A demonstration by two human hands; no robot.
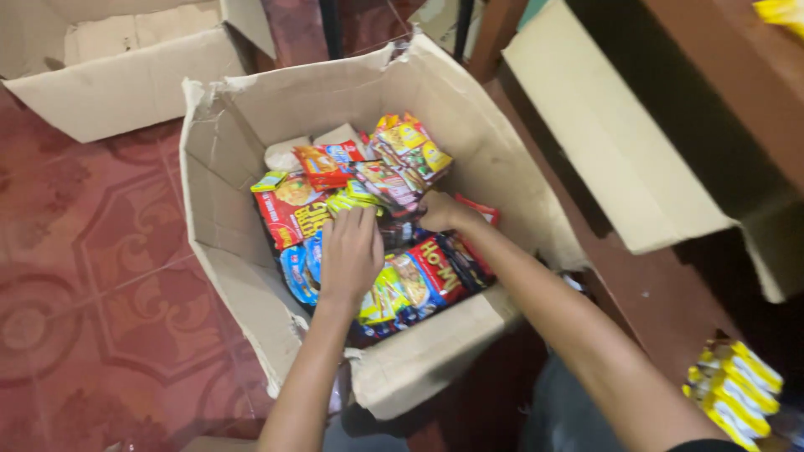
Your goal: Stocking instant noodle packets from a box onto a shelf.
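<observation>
An open cardboard box (226, 192) sits on the floor, filled with several colourful snack and noodle packets (402, 155). Both my arms reach down into it. My left hand (350, 251) lies palm down on the packets in the middle, its fingertips curled over a yellow-green packet (347, 201). My right hand (442, 211) is just to the right of it, fingers tucked among the packets beside a dark packet (389, 186); what it grips is hidden. A red packet (435, 268) lies under my right forearm.
A second opened cardboard box (126, 75) stands at the upper left on the red patterned tile floor (92, 276). A dark wooden shelf unit (670, 142) with a cardboard flap (611, 142) rises at the right. Yellow packets (737, 393) lie at the lower right.
</observation>
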